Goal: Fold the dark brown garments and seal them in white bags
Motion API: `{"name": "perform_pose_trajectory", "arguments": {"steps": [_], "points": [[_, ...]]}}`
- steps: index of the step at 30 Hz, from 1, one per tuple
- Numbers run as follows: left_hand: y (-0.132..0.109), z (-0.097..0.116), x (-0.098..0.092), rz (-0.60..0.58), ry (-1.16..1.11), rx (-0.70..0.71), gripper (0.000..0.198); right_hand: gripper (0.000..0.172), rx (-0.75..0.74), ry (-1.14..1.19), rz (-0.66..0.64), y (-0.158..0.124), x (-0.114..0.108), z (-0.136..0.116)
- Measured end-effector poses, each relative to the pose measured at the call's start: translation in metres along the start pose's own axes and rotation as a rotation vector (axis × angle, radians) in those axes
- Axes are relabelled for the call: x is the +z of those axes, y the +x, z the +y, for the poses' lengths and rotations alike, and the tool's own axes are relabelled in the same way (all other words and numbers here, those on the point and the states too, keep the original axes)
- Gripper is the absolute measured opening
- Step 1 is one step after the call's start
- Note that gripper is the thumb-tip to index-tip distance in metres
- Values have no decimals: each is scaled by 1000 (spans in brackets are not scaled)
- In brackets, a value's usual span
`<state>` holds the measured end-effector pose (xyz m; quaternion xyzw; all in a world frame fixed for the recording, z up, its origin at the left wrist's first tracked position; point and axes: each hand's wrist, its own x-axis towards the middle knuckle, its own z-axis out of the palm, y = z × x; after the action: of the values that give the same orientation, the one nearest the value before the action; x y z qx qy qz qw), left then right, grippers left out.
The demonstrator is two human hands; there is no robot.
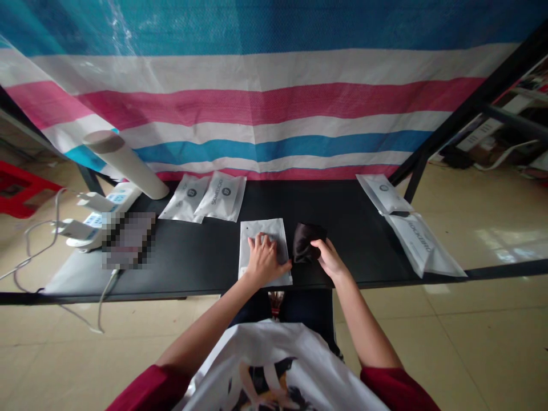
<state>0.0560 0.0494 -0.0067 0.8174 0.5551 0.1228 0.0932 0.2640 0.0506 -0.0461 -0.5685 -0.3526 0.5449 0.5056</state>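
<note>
A pale plastic pouch lies flat near the front edge of the black table. On top of it rests my left hand, fingers spread over its surface and thumb pointing right. Just right of the pouch, my right hand pinches the right side of a folded dark brown cloth between thumb and fingers. The cloth is bunched and touches or sits just above the tabletop; I cannot tell which. A narrow strip of table shows between pouch and cloth.
Two printed white pouches overlap at the back left, and two more pouches lie at the right end. On the left are a white bottle, a power strip with plugs and cables, and a blurred-out phone. Striped sheeting hangs behind.
</note>
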Motion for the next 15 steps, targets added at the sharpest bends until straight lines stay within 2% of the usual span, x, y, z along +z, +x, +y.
{"name": "perform_pose_trajectory", "arguments": {"steps": [4, 9, 13, 15], "points": [[-3, 2, -6, -48, 49, 21, 46, 33, -25, 0, -27, -2, 0, 5], [-7, 1, -6, -51, 26, 52, 51, 40, -27, 39, 23, -2, -1, 11], [-9, -10, -9, -146, -100, 159, 26, 40, -32, 26, 36, -2, -4, 16], [-10, -14, -14, -178, -133, 177, 14, 41, -85, -74, -39, -2, -5, 17]]}}
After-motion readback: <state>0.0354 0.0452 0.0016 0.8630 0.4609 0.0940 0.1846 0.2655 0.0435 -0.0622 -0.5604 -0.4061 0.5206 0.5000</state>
